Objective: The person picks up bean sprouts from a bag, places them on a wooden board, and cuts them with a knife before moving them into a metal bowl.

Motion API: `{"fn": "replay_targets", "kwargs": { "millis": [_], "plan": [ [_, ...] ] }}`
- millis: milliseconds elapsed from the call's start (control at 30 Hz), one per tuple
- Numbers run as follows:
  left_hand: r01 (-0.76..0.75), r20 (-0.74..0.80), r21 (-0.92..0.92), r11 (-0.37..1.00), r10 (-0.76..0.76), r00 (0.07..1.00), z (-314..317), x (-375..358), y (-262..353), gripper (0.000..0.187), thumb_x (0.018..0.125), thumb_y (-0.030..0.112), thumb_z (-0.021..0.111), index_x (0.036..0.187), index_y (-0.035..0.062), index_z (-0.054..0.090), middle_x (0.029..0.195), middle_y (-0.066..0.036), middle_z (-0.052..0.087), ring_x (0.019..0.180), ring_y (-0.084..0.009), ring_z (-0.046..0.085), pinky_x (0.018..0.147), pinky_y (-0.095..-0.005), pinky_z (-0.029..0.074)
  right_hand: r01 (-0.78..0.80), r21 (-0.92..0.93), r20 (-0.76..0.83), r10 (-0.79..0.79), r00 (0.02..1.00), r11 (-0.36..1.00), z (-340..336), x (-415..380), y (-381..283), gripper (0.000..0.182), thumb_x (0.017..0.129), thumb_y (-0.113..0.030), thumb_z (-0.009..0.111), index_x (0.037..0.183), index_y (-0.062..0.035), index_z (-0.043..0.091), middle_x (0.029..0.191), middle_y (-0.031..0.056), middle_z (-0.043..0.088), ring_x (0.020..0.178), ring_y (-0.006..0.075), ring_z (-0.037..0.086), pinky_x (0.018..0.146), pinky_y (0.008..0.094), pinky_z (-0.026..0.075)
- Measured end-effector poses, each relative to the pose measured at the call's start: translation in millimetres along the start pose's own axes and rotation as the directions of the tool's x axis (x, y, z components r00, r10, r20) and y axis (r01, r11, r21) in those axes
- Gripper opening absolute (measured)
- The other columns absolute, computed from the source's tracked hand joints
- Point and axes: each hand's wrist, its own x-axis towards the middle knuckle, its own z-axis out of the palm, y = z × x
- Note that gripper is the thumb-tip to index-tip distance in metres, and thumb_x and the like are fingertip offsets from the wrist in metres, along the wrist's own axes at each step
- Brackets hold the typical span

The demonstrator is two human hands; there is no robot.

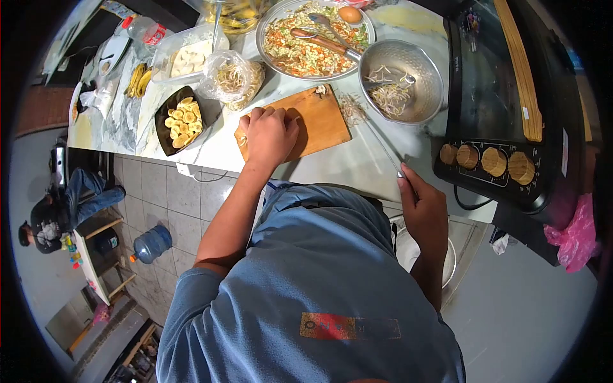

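My left hand (268, 135) rests on the wooden cutting board (322, 131), its fingers curled down over something hidden beneath them. A small pale bit shows at the board's left end beside that hand, and a dark-and-white scrap lies near the far edge. In my right hand (423, 203) is a knife (386, 148), its blade slanting away to the left over the counter, off the board. Around the blade's tip lie loose bean sprout scraps (352, 110). Just beyond stands a hammered metal saucepan (431, 80) with bean sprouts (391, 100) inside.
A round tray (263, 51) holds chopped vegetables and an egg (350, 14). Left are a bag of bean sprouts (233, 80), a tub (167, 76) of white pieces and a black bowl (167, 143) of yellow slices. An oven (488, 115) stands right. A person (51, 220) sits far left.
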Motion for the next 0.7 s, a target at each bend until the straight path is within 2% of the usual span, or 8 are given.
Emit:
{"fn": "replay_targets", "kwargs": {
  "millis": [67, 200, 367, 433, 500, 567, 633, 700],
  "plan": [
    [-0.002, 0.033, -0.047, 0.999, 0.004, 0.999, -6, 3, 2, 0.018, 0.083, 0.028, 0.072, 0.084, 0.0105, 0.073, 0.085, -0.007, 0.071, 0.093, -0.0282, 0.060, 0.086, -0.0461, 0.035, -0.003, 0.012, -0.010, 0.003, 1.000, 1.000, 1, -3, 2, 0.029, 0.099, -0.019, 0.062, 0.123, -0.0037, 0.069, 0.082, 0.0217, 0.069, 0.068, 0.0337, 0.065, 0.066, 0.0419, 0.049],
    [-0.026, 0.036, -0.133, 0.991, 0.031, 0.999, -17, 18, 11, 0.019, 0.085, 0.030, 0.072, 0.090, 0.0126, 0.077, 0.089, -0.003, 0.075, 0.096, -0.0269, 0.062, 0.086, -0.0454, 0.035, -0.127, 0.073, 0.029, 0.125, 0.992, 0.989, 1, -13, 6, 0.031, 0.098, -0.022, 0.063, 0.123, -0.0046, 0.069, 0.083, 0.0217, 0.069, 0.069, 0.0343, 0.067, 0.068, 0.0421, 0.050],
    [-0.175, -0.001, -0.224, 0.959, 0.179, 0.984, -31, 57, 45, 0.018, 0.085, 0.030, 0.071, 0.090, 0.0133, 0.077, 0.089, -0.002, 0.076, 0.098, -0.0268, 0.062, 0.089, -0.0453, 0.035, -0.232, 0.130, 0.003, 0.234, 0.972, 0.964, -5, -33, 14, 0.032, 0.098, -0.024, 0.063, 0.124, -0.0062, 0.069, 0.083, 0.0212, 0.069, 0.071, 0.0342, 0.068, 0.069, 0.0419, 0.051],
    [-0.213, 0.025, -0.263, 0.941, 0.227, 0.973, -34, 74, 66, 0.018, 0.086, 0.030, 0.071, 0.090, 0.0138, 0.077, 0.089, -0.002, 0.076, 0.099, -0.0274, 0.062, 0.091, -0.0461, 0.034, -0.184, 0.124, -0.037, 0.189, 0.981, 0.975, -3, -43, 23, 0.032, 0.098, -0.024, 0.064, 0.124, -0.0064, 0.069, 0.082, 0.0208, 0.070, 0.072, 0.0338, 0.069, 0.069, 0.0415, 0.051],
    [-0.251, 0.046, -0.279, 0.927, 0.274, 0.961, -34, 89, 86, 0.019, 0.086, 0.031, 0.070, 0.091, 0.0148, 0.078, 0.089, -0.003, 0.076, 0.101, -0.0268, 0.062, 0.093, -0.0466, 0.033, -0.227, 0.143, -0.046, 0.236, 0.971, 0.963, -4, -53, 24, 0.032, 0.097, -0.024, 0.064, 0.123, -0.0064, 0.070, 0.083, 0.0208, 0.070, 0.073, 0.0338, 0.070, 0.069, 0.0411, 0.052],
    [-0.303, 0.074, -0.306, 0.902, 0.340, 0.937, -32, 101, 104, 0.028, 0.088, 0.038, 0.071, 0.100, 0.0129, 0.078, 0.091, -0.005, 0.077, 0.084, -0.0234, 0.070, 0.092, -0.0448, 0.034, -0.261, 0.161, -0.050, 0.272, 0.961, 0.952, -3, -62, 26, 0.032, 0.097, -0.024, 0.065, 0.123, -0.0063, 0.070, 0.084, 0.0209, 0.071, 0.074, 0.0338, 0.070, 0.068, 0.0406, 0.052],
    [-0.320, 0.103, -0.358, 0.877, 0.378, 0.920, -31, 110, 115, 0.032, 0.091, 0.040, 0.069, 0.104, 0.0116, 0.078, 0.091, -0.007, 0.077, 0.085, -0.0241, 0.072, 0.095, -0.0473, 0.033, -0.236, 0.248, -0.101, 0.268, 0.958, 0.940, 5, -70, 31, 0.031, 0.096, -0.024, 0.066, 0.122, -0.0065, 0.071, 0.088, 0.0210, 0.072, 0.076, 0.0336, 0.072, 0.069, 0.0394, 0.053],
    [-0.287, 0.110, -0.357, 0.889, 0.345, 0.932, -31, 114, 120, 0.036, 0.093, 0.043, 0.066, 0.106, 0.0108, 0.077, 0.091, -0.009, 0.077, 0.083, -0.0263, 0.072, 0.097, -0.0466, 0.033, -0.233, 0.244, -0.114, 0.266, 0.957, 0.942, 7, -72, 32, 0.031, 0.096, -0.024, 0.066, 0.121, -0.0065, 0.071, 0.090, 0.0209, 0.072, 0.077, 0.0336, 0.072, 0.070, 0.0390, 0.054]
  ]
}}
